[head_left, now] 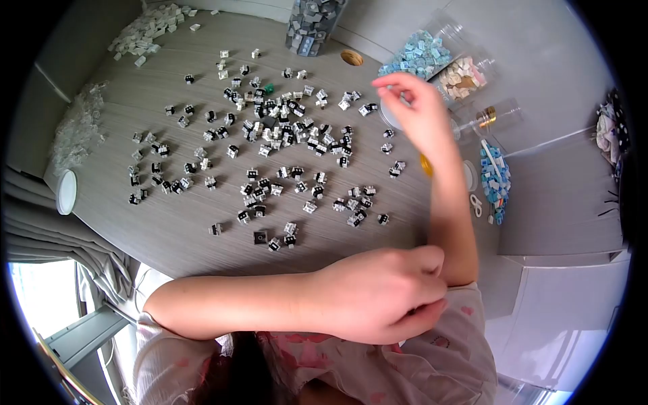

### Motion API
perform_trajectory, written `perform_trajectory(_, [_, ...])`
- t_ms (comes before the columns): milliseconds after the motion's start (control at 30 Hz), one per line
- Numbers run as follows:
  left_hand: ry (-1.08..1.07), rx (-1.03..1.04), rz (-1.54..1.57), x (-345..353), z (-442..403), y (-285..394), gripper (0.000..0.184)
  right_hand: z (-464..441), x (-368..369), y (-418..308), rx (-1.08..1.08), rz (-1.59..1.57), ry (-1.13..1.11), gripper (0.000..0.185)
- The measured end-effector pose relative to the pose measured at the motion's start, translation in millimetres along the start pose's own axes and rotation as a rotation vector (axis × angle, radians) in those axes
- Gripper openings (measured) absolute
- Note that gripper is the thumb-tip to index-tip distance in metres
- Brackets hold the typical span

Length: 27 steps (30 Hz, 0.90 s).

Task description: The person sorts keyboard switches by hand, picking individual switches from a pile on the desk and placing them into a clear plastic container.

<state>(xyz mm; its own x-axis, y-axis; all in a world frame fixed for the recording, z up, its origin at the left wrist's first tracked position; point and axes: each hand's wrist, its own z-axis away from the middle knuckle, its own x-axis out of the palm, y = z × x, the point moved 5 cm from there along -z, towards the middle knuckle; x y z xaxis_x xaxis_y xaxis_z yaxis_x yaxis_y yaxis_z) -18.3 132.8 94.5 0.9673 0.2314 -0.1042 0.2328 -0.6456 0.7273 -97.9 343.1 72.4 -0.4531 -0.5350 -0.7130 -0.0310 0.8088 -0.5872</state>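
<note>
My left hand (385, 297) is closed with curled fingers in front of my chest, at the table's near edge; whatever it may hold is hidden. Farther up on the right, my right hand (418, 108) is raised beside the jars, its index finger and thumb apart and nothing visible between them. A round clear lid or jar mouth (389, 113) lies partly behind it. Many small black-and-white switches (270, 121) are scattered over the grey table (169, 233). Near the front lies a dark square keycap-like piece (260, 237).
At the back stands a clear container of grey keycaps (312, 30). Jars of blue pieces (418, 54) and pale pieces (462, 77) lie at right, beside a blue-filled bag (495, 179). White pieces (145, 32), clear plastic bits (81, 131) and a white lid (66, 192) are left.
</note>
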Motion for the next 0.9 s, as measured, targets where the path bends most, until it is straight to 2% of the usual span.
perform_trajectory(67, [-0.166, 0.055, -0.264, 10, 4, 6, 0.022, 0, 19, 1, -0.066, 0.295, -0.029, 0.014])
perform_trajectory(133, [-0.274, 0.156, -0.468, 19, 11, 7, 0.023, -1, 35, 2, 0.025, 0.486, -0.086, 0.021])
perform_trajectory(267, [-0.355, 0.192, -0.487, 25, 17, 7, 0.023, 1, 55, 5, -0.019, 0.691, -0.044, 0.026])
perform_trajectory(433, [-0.300, 0.243, -0.368, 21, 17, 8, 0.021, 4, 56, 7, -0.074, 0.578, 0.027, 0.018])
perform_trajectory(533, [-0.178, 0.228, -0.305, 3, 5, 11, 0.019, 7, 55, 1, -0.158, 0.544, 0.063, 0.016])
perform_trajectory(667, [0.282, -0.118, -0.144, -39, -2, -16, 0.007, 8, 51, -11, -0.263, 0.492, 0.127, 0.017])
perform_trajectory(700, [0.408, -0.210, -0.076, -55, 3, -31, 0.005, 8, 48, -15, -0.268, 0.431, 0.128, 0.017])
perform_trajectory(733, [0.529, -0.299, -0.141, -72, 8, -44, 0.010, 8, 43, -20, -0.274, 0.371, 0.129, 0.017])
perform_trajectory(800, [1.013, -0.567, 0.315, -100, 24, -71, 0.018, 6, 38, -29, -0.236, 0.203, 0.120, 0.021])
perform_trajectory(833, [1.339, -0.721, 0.874, -98, 31, -83, 0.022, 4, 37, -34, -0.225, 0.097, 0.092, 0.022])
perform_trajectory(900, [1.345, -0.726, 1.037, -105, 29, -91, 0.024, 3, 36, -40, -0.198, -0.114, 0.035, 0.024])
